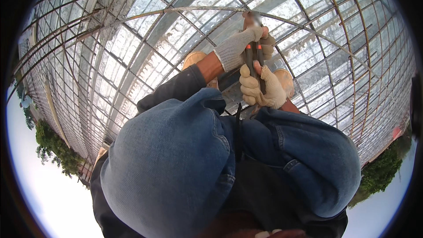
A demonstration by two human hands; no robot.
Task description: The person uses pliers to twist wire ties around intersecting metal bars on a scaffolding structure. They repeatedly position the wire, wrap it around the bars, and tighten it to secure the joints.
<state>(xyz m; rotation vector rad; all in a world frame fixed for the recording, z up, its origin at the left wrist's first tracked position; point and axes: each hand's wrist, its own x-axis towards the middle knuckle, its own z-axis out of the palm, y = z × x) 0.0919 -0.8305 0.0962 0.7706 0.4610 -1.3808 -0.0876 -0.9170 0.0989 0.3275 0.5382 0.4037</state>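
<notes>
My right hand [264, 89], in a pale work glove, wraps around the black handles of a pair of pliers [248, 56] with orange bands. The handles point up toward a bent steel bar [198, 8]; the jaws are hidden and blurred at the bar. Just above, my left hand [242, 43], in a knitted glove with a dark sleeve behind it, is closed around the tool's far end by the bar. What its fingers pinch cannot be made out. Some bare fingertips show from the gloves.
A grid of rusty rebar [304, 11] spreads all around over shiny ribbed metal decking [176, 44]. My bent knees in blue jeans [172, 158] fill the near middle. Tan shoes [194, 59] stand on either side of my hands. Trees [55, 147] show beyond the mesh's edges.
</notes>
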